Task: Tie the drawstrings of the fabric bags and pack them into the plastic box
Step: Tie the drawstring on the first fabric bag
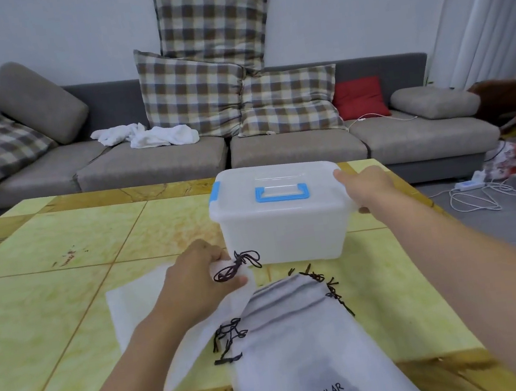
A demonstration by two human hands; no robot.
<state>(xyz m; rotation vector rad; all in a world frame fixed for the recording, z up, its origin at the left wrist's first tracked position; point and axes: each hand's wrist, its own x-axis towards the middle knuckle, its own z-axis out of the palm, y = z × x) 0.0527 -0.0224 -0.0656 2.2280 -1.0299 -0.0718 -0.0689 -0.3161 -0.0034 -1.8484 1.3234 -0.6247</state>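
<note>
A translucent plastic box with a closed lid and blue handle stands on the yellow table. My right hand grips the box's right end at the lid edge. My left hand pinches the gathered mouth of a white fabric bag, where its dark drawstring is bunched in loops. A stack of white fabric bags with dark drawstrings lies in front of me; the top one reads POPULAR.
The yellow tiled table spreads left and forward. Behind it is a grey sofa with checked cushions, a white cloth and a red cushion. Cables and a power strip lie on the floor at right.
</note>
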